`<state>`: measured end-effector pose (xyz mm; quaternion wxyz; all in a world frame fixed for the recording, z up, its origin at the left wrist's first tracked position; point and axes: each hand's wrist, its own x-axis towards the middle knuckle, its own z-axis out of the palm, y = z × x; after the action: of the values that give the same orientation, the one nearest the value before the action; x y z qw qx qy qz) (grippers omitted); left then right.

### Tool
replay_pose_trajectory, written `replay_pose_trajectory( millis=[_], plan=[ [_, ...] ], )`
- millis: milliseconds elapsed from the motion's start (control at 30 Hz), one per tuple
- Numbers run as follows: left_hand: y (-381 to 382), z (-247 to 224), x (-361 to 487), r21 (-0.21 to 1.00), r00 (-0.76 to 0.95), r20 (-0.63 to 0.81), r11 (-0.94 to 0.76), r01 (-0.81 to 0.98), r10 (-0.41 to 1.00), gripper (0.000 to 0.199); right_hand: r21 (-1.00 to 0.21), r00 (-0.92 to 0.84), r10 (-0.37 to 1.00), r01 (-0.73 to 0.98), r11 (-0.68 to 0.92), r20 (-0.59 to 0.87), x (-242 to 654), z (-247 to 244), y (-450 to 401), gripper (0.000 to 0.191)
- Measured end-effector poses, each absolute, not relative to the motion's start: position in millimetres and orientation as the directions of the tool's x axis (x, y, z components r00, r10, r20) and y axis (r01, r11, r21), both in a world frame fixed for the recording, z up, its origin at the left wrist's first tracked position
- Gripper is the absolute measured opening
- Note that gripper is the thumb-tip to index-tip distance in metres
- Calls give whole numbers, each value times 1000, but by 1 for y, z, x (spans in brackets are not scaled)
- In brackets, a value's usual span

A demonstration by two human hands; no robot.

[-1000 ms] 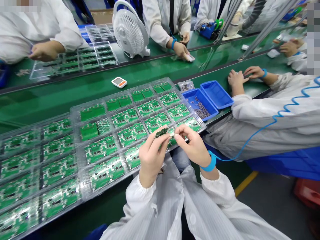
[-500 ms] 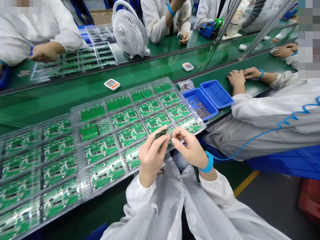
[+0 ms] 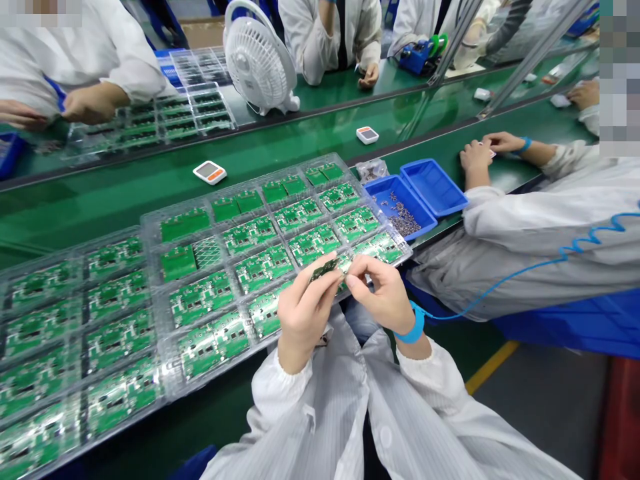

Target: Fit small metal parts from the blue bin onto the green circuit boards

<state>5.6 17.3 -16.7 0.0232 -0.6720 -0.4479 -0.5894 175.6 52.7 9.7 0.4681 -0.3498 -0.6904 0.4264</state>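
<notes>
Item by item: one small, dark green circuit board [image 3: 324,269], narrow and seen nearly edge-on, its long axis slanting from lower left up to upper right, held just above the near right corner of a clear plastic tray [image 3: 150,230]. The left hand [image 3: 303,313] has it at the lower end, fingers closed around it. The right hand [image 3: 380,297] sits just beside the upper end, thumb and forefinger drawn close together; whether they touch the board cannot be told. A blue wrist strap [image 3: 413,327] circles the right wrist, its coiled blue cord [image 3: 520,277] running off to the right. The tray's compartments hold rows of green circuit boards [image 3: 203,300]. Beyond the tray's far right corner stand two blue plastic bins [image 3: 433,187], the nearer holding small metal parts [image 3: 404,223]. Past the tray's far edge lies a white digital meter with an orange patch [image 3: 210,172]; its display is too small to read. A co-worker's hands [image 3: 475,155] rest to the right of the bins.
</notes>
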Motion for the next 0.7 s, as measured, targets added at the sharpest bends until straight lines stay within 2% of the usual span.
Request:
replay_pose_trajectory(
  millis=[200, 500, 600, 700],
  plan=[
    [16, -20, 5, 446, -30, 824, -615, 651, 566, 31, -923, -284, 897, 89, 375, 338, 178, 9, 51, 21],
    [14, -14, 9, 564, -95, 772, -609, 557, 628, 25, -921, -290, 892, 75, 383, 348, 177, 7, 50, 25],
    [13, -12, 9, 591, -108, 755, -599, 541, 647, 24, -892, -267, 880, 125, 435, 392, 176, 7, 49, 24],
    [13, -11, 10, 607, -119, 743, -589, 534, 658, 26, -810, -234, 842, 239, 535, 487, 175, 8, 48, 23]
  ],
)
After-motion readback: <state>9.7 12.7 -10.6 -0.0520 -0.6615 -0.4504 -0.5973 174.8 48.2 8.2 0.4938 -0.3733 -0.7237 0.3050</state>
